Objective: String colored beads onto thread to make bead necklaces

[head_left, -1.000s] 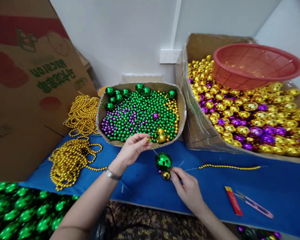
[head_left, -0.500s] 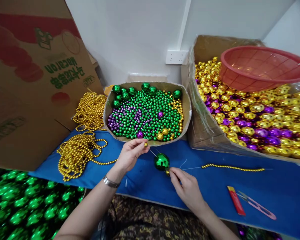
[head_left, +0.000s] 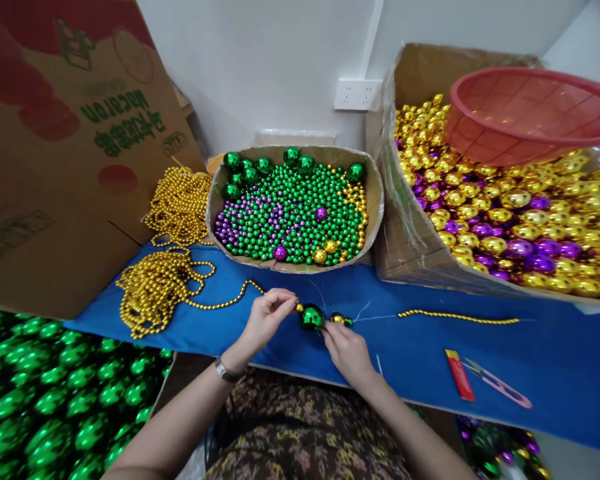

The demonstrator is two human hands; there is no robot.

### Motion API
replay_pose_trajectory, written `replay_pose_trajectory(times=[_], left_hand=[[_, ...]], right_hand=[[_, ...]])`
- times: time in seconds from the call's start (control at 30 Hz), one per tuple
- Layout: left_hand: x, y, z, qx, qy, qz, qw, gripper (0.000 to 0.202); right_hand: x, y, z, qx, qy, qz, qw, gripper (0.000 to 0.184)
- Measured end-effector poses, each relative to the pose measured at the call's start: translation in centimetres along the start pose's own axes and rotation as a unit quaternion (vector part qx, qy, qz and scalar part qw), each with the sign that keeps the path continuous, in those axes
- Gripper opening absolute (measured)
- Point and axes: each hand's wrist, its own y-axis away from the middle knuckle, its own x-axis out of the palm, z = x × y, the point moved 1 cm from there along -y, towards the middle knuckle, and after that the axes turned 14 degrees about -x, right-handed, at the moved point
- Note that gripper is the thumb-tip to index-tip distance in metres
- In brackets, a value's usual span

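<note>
My left hand (head_left: 267, 317) is pinched on a thin thread with a small gold bead at its fingertips, just left of a large green ball (head_left: 311, 317). Fingers closed, my right hand (head_left: 345, 347) grips the strand right behind the green ball, beside a gold bead (head_left: 337, 319). The strand lies low over the blue cloth (head_left: 530, 353). Its thread runs right to a short line of gold beads (head_left: 460, 317). A cardboard tray (head_left: 375, 200) of green, purple and gold beads sits just beyond my hands.
Heaps of gold bead chain (head_left: 160, 287) lie at left by a big cardboard box (head_left: 55, 167). A box of gold and purple balls (head_left: 520, 213) holds a red basket (head_left: 530, 113). A red lighter (head_left: 459, 375) and pink snips (head_left: 500, 390) lie at right. Green balls (head_left: 40, 407) fill the lower left.
Both hands drew together and sank toward the cloth; the green ball slid along the thread up to my left fingertips. The gold chain now trails toward my left hand.
</note>
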Motion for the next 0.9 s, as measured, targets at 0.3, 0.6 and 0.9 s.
replay_pose_trajectory(times=[0.3,0.6,0.9], left_hand=[[0.4,1.5,-4.5,0.215,-0.175,-0.027,0.960,0.012],[1.9,2.8,-5.8,0.254,-0.165,-0.030,0.953,0.015],[1.8,2.1,0.7,0.194,-0.260,0.030,0.945,0.065]], right_hand=[[-3.5,-4.5,1.1,-0.005,-0.099,-0.041,0.994,0.025],[-1.4,-4.3,0.5,-0.081,-0.106,-0.060,0.989,0.023],[-1.5,-4.1,0.5,-0.063,-0.055,-0.051,0.995,0.026]])
